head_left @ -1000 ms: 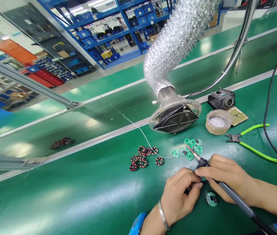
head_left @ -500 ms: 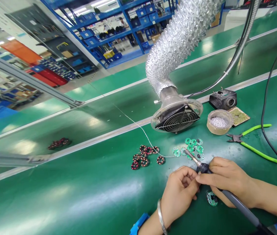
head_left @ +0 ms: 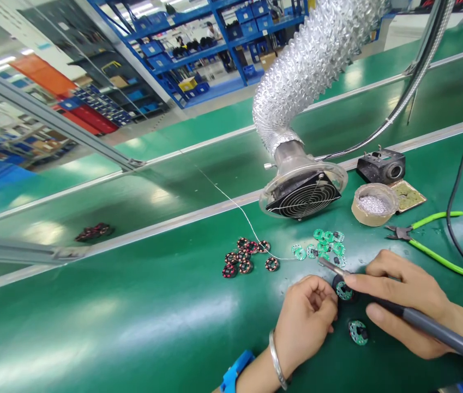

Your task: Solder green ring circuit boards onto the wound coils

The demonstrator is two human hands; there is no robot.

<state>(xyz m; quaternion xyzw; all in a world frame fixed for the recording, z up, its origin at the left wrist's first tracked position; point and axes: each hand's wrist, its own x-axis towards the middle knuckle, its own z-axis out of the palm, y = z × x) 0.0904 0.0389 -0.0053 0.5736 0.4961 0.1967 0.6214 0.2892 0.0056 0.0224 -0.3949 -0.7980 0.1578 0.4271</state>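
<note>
My right hand (head_left: pixel 409 303) grips a soldering iron (head_left: pixel 423 319) like a pen, its metal tip pointing left over the table. My left hand (head_left: pixel 307 314) is closed, fingers curled, with its fingertips at the edge of a small round coil with a green circuit board (head_left: pixel 344 290). Part of that piece is hidden by the fingers and the iron. Just below, between the hands, lies a similar round piece (head_left: pixel 358 332). Beyond the iron tip are several loose green circuit boards (head_left: pixel 324 240), and to their left several copper-wound coil rings (head_left: pixel 244 255).
A thin white wire (head_left: pixel 241 210) runs down to the boards. Above them hangs a fume extractor fan (head_left: pixel 305 199) on a silver duct (head_left: pixel 292 76). At right are a tub of metal shavings (head_left: pixel 372 210), an iron holder (head_left: pixel 382 165), a sponge tray (head_left: pixel 409 196) and green-handled cutters (head_left: pixel 431 248).
My right hand has drawn right with the soldering iron, uncovering the round piece by my left fingertips and more of the one below. My left hand stays closed. The whole view has shifted slightly.
</note>
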